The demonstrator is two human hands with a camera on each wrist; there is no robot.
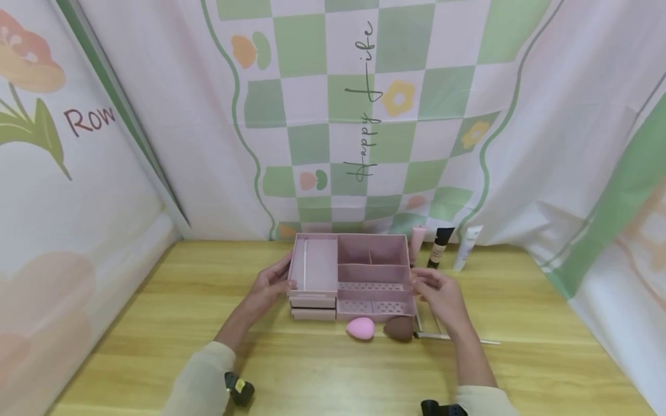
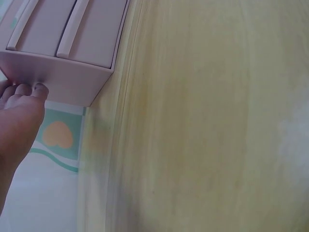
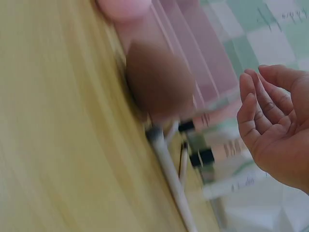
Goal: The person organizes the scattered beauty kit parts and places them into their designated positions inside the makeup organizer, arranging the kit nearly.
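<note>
In my head view, a smooth pink box (image 1: 321,268) with square pockets sits low in the middle on a wood-grain table (image 1: 322,375), a green-checked cloth (image 1: 300,45) behind it. In my left wrist view, the left hand (image 2: 20,121), at the left edge, rests loose fingertips on the box's flat side. In my right wrist view, the right hand (image 3: 277,128), far right, curves loosely with nothing in it, right of an egg-shaped brown sponge (image 3: 159,81).

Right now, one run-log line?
left hand: touching pink organizer | right hand: at opposite side | pink sponge, brown sponge: in front | tubes: rear right
</note>
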